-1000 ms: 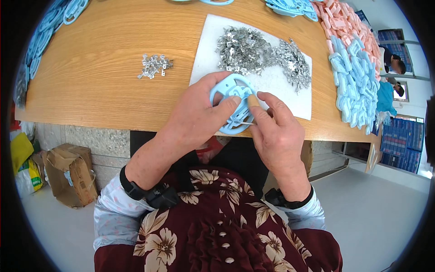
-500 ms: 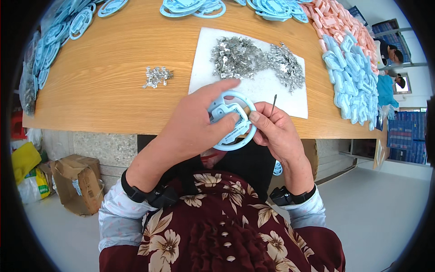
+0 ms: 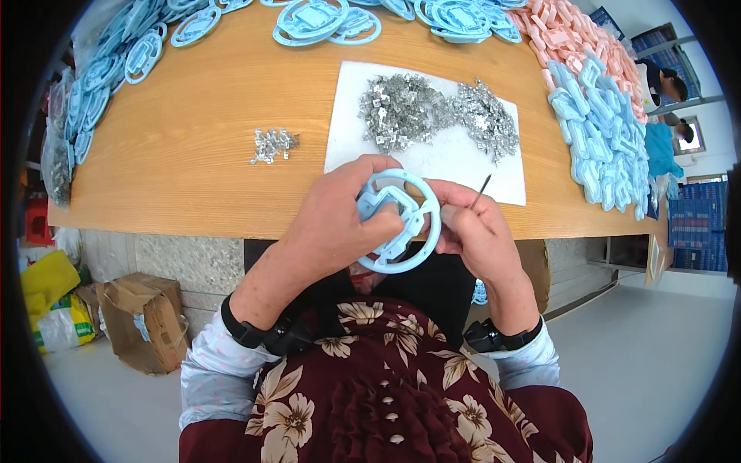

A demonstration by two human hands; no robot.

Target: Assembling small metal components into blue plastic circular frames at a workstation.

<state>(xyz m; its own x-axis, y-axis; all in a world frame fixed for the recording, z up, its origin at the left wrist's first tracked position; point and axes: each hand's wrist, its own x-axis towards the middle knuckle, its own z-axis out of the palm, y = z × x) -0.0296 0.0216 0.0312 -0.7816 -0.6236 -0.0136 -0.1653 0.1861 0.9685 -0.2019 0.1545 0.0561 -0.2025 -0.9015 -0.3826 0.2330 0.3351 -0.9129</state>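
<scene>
A light blue plastic toy steering wheel [image 3: 434, 224] is held up at the table's front edge. My left hand [image 3: 328, 212] grips it from the left, thumb pressed on its centre piece and fingers behind the rim. Close against the wheel's right side is my right hand [image 3: 482, 235], its fingers closed around a thin dark pointed rod [image 3: 482, 189] that sticks up beyond the knuckles. Whether those fingertips touch the rim I cannot tell. Beyond the hands, small silvery metal clips [image 3: 397, 108] lie heaped on a white foam sheet [image 3: 347, 139].
A smaller clip pile [image 3: 273, 145] sits on the wooden table [image 3: 185, 162] at left. More blue wheels [image 3: 309, 19] line the far and left edges. Blue parts [image 3: 598, 147] and pink parts [image 3: 571, 38] are heaped at right. An open cardboard box [image 3: 143, 324] stands on the floor.
The steering wheel has turned in my left hand and stands more upright to view. My right fingers have shifted along its rim, and the rod now leans further right. The whole view has moved slightly.
</scene>
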